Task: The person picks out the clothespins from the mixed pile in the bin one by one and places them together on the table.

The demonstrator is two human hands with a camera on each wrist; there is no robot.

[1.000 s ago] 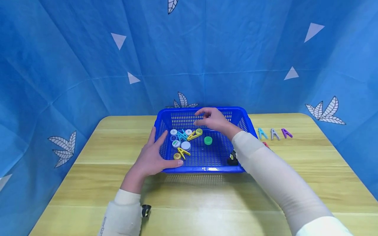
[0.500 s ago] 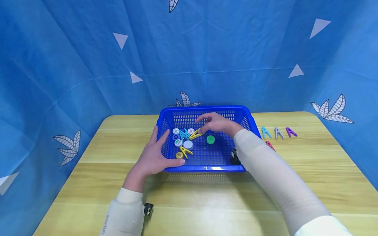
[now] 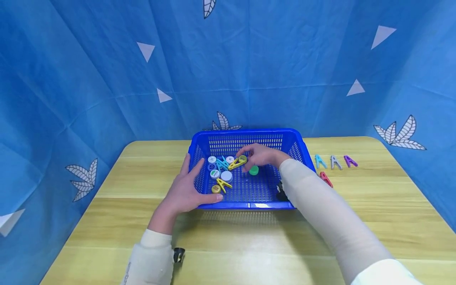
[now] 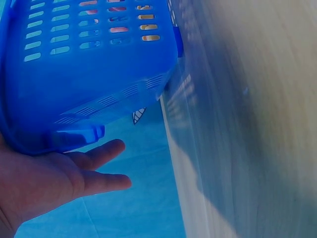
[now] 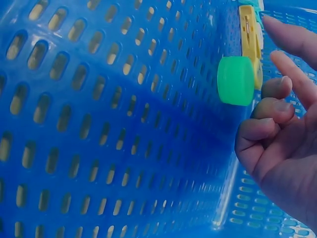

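My left hand rests at the left front corner of the blue plastic basket, fingers straight along its left side and thumb on the front rim. Inside the basket, my right hand hovers with thumb and index finger apart and nothing between them; its other fingers are curled in the right wrist view. Just below it lie a green bottle cap, a yellow cap and a yellow clothespin. In the right wrist view, the green cap overlaps the yellow clothespin.
At the basket's left sit a white cap, a gold cap, another yellow clothespin and several other caps. Right of the basket, blue, grey, purple and red clothespins lie on the wooden table.
My right hand has come down from the back of the basket toward the caps, then shifted slightly nearer the green cap. The left hand stays at the basket's corner.
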